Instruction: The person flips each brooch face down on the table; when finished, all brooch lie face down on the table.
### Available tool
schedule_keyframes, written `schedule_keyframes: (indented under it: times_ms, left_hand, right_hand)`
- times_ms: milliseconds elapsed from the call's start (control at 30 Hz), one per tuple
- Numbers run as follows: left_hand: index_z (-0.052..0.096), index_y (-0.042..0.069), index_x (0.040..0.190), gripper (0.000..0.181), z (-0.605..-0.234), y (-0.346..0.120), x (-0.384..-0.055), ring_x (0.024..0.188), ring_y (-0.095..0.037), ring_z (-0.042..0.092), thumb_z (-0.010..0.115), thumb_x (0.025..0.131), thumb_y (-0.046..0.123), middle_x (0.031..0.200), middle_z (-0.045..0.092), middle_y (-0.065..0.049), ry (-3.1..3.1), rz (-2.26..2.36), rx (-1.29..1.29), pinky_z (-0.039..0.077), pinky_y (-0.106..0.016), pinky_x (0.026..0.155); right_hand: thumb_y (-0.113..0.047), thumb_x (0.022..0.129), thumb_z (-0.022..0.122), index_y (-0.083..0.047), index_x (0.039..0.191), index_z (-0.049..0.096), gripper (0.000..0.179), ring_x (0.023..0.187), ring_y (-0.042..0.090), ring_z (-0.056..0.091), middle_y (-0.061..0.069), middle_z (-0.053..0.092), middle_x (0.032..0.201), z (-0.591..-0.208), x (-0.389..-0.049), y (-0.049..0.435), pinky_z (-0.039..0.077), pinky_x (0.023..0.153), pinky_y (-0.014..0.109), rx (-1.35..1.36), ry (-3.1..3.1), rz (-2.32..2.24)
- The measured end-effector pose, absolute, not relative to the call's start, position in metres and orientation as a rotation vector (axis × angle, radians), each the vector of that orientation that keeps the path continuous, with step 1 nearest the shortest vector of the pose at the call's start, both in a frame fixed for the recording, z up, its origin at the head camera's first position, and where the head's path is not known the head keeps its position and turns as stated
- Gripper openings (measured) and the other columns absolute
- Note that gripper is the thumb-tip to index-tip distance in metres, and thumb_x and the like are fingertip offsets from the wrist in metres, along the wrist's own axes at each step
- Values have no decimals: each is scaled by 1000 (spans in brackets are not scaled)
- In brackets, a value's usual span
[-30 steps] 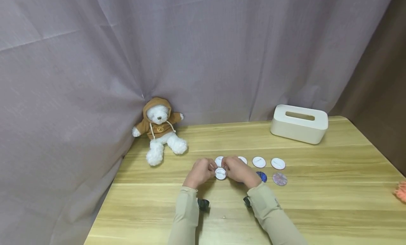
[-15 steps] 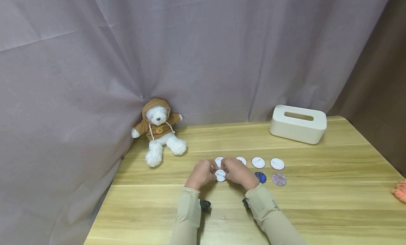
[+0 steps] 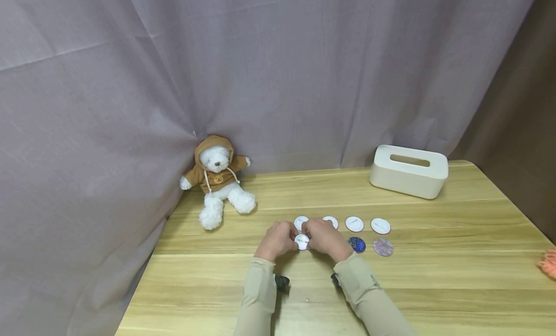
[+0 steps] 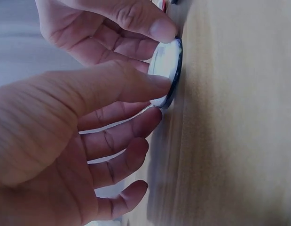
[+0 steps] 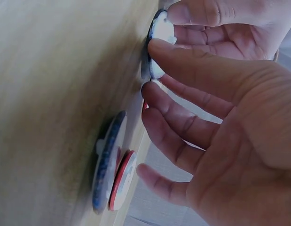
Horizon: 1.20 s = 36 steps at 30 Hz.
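Observation:
A round pin badge (image 3: 301, 242), white back with its pin up, is held between both hands low over the wooden table. My left hand (image 3: 277, 240) pinches its left edge; in the left wrist view the thumb lies on the white back of the badge (image 4: 165, 63). From the other side my right hand (image 3: 325, 238) pinches the same badge (image 5: 162, 30), other fingers loosely bent. Just behind lies another white-backed badge (image 3: 300, 222). A blue patterned badge (image 3: 357, 244) lies right of my right hand, partly covered by it in the head view.
More white-backed badges, including one at the row's right end (image 3: 380, 226), lie in the back row. A pinkish patterned badge (image 3: 383, 247) is in front. Farther back are a teddy bear (image 3: 219, 179) and a tissue box (image 3: 408, 174). Orange yarn-like stuff (image 3: 549, 263) sits far right.
The held badge has shifted slightly toward the person, and its pin has turned from nearly level to slanted. Both hands keep hold of it; the other badges stay put.

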<state>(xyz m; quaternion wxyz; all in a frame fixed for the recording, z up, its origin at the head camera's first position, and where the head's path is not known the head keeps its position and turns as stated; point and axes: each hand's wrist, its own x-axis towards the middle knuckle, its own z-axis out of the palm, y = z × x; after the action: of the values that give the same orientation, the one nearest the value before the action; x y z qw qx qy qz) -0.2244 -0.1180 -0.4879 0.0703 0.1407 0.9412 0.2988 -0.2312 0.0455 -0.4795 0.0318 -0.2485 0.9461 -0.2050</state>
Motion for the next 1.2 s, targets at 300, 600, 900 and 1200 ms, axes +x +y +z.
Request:
schedule_keyframes:
  times_ms: [300, 600, 900, 1200]
  left_hand:
    - [73, 9, 83, 16, -488, -117, -224, 70, -12, 55, 85, 73, 5, 74, 63, 6, 2864, 859, 453, 46, -31, 68]
    - [70, 9, 90, 9, -487, -118, -226, 68, -10, 57, 73, 81, 8, 76, 65, 4, 2892, 1015, 501, 47, -27, 65]
    - [72, 7, 99, 16, -486, -110, -226, 83, -13, 66, 70, 83, 6, 89, 69, 0, 2846, 1286, 531, 53, -29, 75]
    - [72, 6, 108, 30, -486, -96, -225, 102, -25, 66, 72, 78, 4, 103, 73, 0, 2774, 1275, 564, 53, -33, 85]
  right_hand:
    - [5, 65, 78, -11, 82, 72, 24, 74, 20, 58, 0, 65, 76, -480, -231, 49, 40, 68, 42, -790, 2927, -605]
    - [-6, 83, 75, -6, 93, 73, 10, 74, 18, 56, -4, 60, 74, -485, -234, 62, 46, 76, 50, -765, 2937, -821]
    - [-5, 87, 72, -2, 99, 72, 12, 83, 22, 63, 5, 68, 88, -484, -234, 78, 51, 75, 42, -852, 2954, -1046]
    - [-1, 84, 74, -2, 101, 72, 17, 93, 31, 64, 6, 70, 92, -474, -228, 98, 50, 85, 52, -790, 2954, -992]
